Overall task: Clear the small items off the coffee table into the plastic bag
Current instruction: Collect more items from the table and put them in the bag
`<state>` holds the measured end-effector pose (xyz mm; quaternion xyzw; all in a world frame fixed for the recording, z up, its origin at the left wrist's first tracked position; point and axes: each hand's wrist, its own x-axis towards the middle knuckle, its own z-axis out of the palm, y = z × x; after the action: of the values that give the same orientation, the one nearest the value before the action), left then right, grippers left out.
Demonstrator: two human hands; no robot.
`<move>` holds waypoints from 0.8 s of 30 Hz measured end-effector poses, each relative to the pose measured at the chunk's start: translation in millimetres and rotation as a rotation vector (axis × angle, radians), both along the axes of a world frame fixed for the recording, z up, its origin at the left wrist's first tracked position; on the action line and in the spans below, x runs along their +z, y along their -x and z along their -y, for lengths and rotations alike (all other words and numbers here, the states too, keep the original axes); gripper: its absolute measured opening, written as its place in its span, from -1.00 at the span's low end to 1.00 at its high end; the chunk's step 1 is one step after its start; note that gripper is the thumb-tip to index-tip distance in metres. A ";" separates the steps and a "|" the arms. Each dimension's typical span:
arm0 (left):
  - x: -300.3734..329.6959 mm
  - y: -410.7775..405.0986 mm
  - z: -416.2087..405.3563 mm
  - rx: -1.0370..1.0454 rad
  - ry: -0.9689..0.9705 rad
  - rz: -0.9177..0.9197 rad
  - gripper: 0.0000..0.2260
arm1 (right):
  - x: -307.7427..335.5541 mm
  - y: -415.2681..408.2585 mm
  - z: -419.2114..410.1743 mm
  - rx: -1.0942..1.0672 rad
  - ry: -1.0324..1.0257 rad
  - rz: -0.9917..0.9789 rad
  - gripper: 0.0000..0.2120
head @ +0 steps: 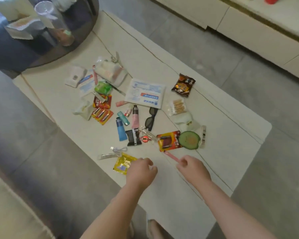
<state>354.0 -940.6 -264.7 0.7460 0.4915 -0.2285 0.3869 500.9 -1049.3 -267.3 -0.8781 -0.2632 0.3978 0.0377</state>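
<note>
Both hands over near edge of counter (214, 178). Left hand (141, 171) with fingers loosely curled, holding nothing visible, fingertips touching yellow foil packet (123, 163). Right hand (192, 169) pinches end of pink stick (172, 156). Just beyond: battery card (168, 140), green avocado-shaped disc (189, 140), black pouch (133, 138), white USB cable (119, 149). Mid-counter: blue tube (121, 129), pink tube (135, 117), dark sunglasses (151, 119), white mask pack (145, 93), cotton swabs (177, 106). Brown snack bag (183, 85) toward far right edge. Clear plastic bag (110, 71), with things inside, toward far left corner.
</note>
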 end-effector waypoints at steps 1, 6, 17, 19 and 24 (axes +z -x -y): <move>-4.5 -8.8 2.6 -0.037 -0.008 0.002 -0.67 | -4.8 -8.3 5.3 -0.034 0.006 -0.001 -0.73; -28.8 -41.6 6.0 -0.193 -0.038 0.003 -0.66 | -30.5 -47.0 22.0 -0.198 0.024 -0.005 -0.63; -113.1 -152.4 -15.8 -0.423 -0.168 0.116 -0.64 | -109.1 -118.6 6.9 -0.330 0.002 0.099 -0.58; -126.0 -168.9 -14.5 -0.434 -0.195 0.148 -0.63 | -120.9 -124.2 0.3 -0.355 -0.006 0.111 -0.59; -144.7 -193.0 -3.6 -0.480 -0.307 0.134 -0.69 | -139.0 -127.7 -8.7 -0.414 0.017 0.217 -0.64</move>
<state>547.0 -937.0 -409.4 0.9041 0.3031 -0.1871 0.2360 628.6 -1040.5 -406.4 -0.9513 -0.0766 0.2869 0.0826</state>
